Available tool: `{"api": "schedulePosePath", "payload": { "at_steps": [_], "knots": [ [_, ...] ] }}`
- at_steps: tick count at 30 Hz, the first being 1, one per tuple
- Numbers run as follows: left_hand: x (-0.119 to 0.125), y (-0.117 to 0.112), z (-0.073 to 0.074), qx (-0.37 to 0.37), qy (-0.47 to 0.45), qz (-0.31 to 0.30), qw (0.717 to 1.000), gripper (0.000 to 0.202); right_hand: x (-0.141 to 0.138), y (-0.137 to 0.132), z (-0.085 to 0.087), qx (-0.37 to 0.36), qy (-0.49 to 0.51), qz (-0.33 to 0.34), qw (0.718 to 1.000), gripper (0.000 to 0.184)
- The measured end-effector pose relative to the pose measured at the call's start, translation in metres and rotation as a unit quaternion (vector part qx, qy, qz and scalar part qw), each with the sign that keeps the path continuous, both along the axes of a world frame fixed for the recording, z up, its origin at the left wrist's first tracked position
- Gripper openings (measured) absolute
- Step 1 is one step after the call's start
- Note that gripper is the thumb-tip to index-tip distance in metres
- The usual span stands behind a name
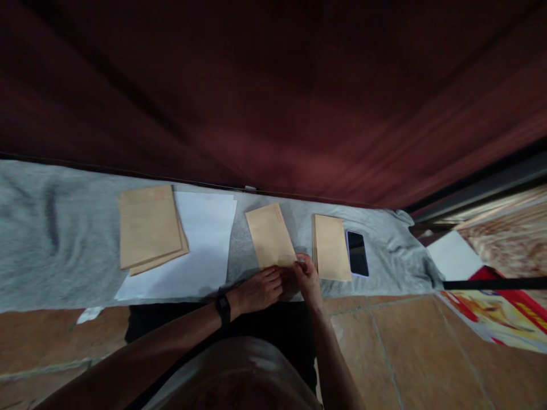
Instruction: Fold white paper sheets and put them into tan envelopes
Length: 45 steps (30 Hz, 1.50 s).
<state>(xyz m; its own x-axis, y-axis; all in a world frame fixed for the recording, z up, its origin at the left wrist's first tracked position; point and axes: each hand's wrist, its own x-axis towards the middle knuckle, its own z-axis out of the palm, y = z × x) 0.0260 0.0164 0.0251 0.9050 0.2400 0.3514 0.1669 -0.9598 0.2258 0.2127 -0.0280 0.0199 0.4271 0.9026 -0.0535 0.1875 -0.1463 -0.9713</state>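
Observation:
A brown envelope [270, 234] lies on the grey cloth [55, 239] in front of me. My left hand [258, 290] rests flat with fingers stretched on the envelope's near edge. My right hand [306, 277] pinches the envelope's near right corner with closed fingers. A black watch sits on my left wrist. Left of the envelope lie white paper sheets [200, 250] and a stack of brown envelopes [149, 228] on top of them. Right of it is another stack of brown envelopes [331, 246].
A dark phone [357, 253] lies beside the right stack. A dark red curtain [273, 85] hangs behind the cloth. Tiled floor [384, 341] is on my side. A white sheet [453, 256] and a colourful printed box [499, 310] lie at the right.

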Motion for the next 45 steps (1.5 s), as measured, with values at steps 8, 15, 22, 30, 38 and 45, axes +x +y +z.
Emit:
{"api": "schedulePosePath", "payload": {
  "at_steps": [8, 15, 22, 30, 38, 45],
  "knots": [
    [-0.002, 0.001, 0.012, -0.032, -0.019, 0.008, 0.999, 0.027, -0.013, -0.004, 0.004, -0.033, 0.227, -0.037, 0.973, 0.033],
    [-0.007, 0.001, 0.01, -0.041, -0.087, 0.046, 0.994, 0.031, -0.03, -0.002, 0.015, -0.032, 0.267, -0.018, 0.963, 0.036],
    [-0.008, 0.007, 0.007, -0.127, -0.147, 0.175, 0.965, 0.035, -0.027, -0.008, 0.016, -0.019, 0.306, -0.071, 0.949, 0.034],
    [-0.004, 0.005, -0.003, -0.208, -0.09, 0.27, 0.936, 0.037, -0.022, -0.014, 0.017, -0.048, 0.321, -0.107, 0.94, 0.026],
    [-0.004, -0.003, 0.0, -0.083, 0.041, 0.204, 0.974, 0.051, -0.019, -0.019, 0.01, -0.095, 0.358, -0.081, 0.925, 0.032],
    [-0.003, -0.004, 0.007, -0.054, 0.07, 0.188, 0.978, 0.053, -0.027, -0.015, 0.012, -0.102, 0.34, -0.113, 0.928, 0.033]
  ]
}}
